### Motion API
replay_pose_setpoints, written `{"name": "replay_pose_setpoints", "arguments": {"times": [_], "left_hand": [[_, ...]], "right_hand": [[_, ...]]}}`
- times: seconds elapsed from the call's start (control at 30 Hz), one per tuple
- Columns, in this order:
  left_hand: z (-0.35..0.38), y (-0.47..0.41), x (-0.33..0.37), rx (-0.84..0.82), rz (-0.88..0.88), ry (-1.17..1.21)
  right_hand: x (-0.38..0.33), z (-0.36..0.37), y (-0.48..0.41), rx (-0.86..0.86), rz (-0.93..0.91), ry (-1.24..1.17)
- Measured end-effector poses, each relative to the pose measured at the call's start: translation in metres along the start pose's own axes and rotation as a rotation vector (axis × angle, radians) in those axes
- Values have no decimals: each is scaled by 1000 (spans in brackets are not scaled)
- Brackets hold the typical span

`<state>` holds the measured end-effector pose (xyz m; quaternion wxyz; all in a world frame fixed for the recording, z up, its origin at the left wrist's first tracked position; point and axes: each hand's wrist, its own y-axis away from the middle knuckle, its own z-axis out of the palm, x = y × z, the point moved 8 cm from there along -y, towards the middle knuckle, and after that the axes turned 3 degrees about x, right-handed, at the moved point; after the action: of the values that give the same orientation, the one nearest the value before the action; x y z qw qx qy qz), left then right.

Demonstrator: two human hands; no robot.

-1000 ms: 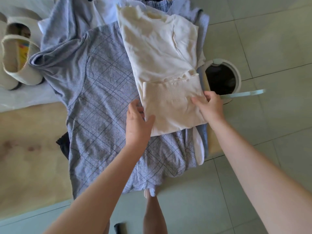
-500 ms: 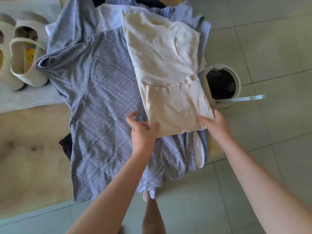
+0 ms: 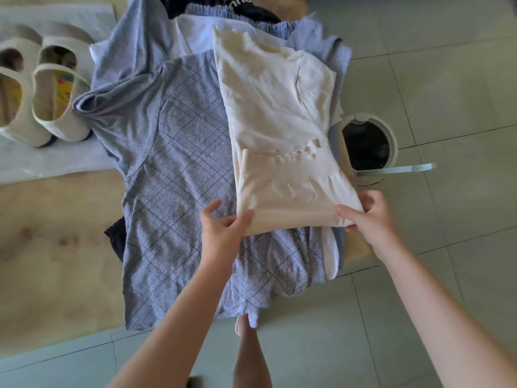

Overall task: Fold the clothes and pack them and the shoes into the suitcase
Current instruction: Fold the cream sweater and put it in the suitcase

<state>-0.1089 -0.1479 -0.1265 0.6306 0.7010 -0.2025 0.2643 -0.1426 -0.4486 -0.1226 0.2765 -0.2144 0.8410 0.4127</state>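
Pale floor tiles (image 3: 461,79) surround a low wooden surface (image 3: 56,261), seen from the head camera looking straight down. A blue-grey checked garment (image 3: 181,177) lies spread flat across the wood, its hem hanging over the near edge. On its right half rests a cream knit top (image 3: 274,107), folded into a long narrow strip with its ribbed end turned back towards the viewer. The left hand (image 3: 221,233) pinches the near left corner of this top, thumb on the upper face. The right hand (image 3: 369,217) grips the near right corner, thumb on top and fingers curled round the edge. A pair of cream slip-on shoes (image 3: 53,107) stands at far left on a white sheet (image 3: 42,163), well apart from the hands. A dark garment (image 3: 116,236) shows from beneath the checked one. A round open bin (image 3: 393,141) stands on the floor just right of the clothes.
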Motion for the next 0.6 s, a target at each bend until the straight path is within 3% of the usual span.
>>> {"name": "replay_pose_setpoints", "arguments": {"times": [0.2,0.6], "left_hand": [[-53,2,-4,21,-12,-22],[-108,-8,-3,68,60,-41]], "right_hand": [[25,36,49,-171,150,67],[57,68,119,-102,162,-214]]}}
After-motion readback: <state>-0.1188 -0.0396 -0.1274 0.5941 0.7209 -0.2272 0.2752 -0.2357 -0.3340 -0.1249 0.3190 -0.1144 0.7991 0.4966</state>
